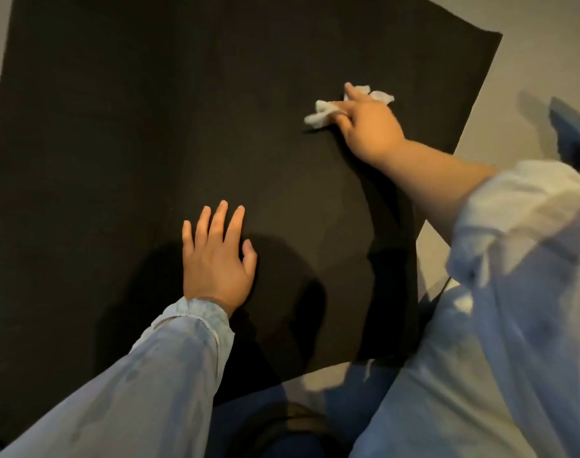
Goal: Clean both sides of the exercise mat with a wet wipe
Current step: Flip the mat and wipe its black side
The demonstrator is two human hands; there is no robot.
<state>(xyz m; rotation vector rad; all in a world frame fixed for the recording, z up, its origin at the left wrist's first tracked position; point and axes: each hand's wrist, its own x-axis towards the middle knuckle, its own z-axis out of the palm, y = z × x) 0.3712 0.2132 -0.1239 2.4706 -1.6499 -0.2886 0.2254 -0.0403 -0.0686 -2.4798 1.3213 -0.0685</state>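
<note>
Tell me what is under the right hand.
The right hand presses a crumpled white wet wipe onto the black exercise mat. The wipe's middle is hidden beneath the fingers.

The mat (150, 127) is black, the wipe (321, 115) white, the sleeves (169, 358) pale blue, the floor (546, 54) grey.

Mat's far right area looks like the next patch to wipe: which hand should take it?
Right. The right hand already grips the wet wipe on the exercise mat, near its right edge. The left hand lies flat, fingers straight, nearer the person, and probably serves better bracing the mat.
</note>
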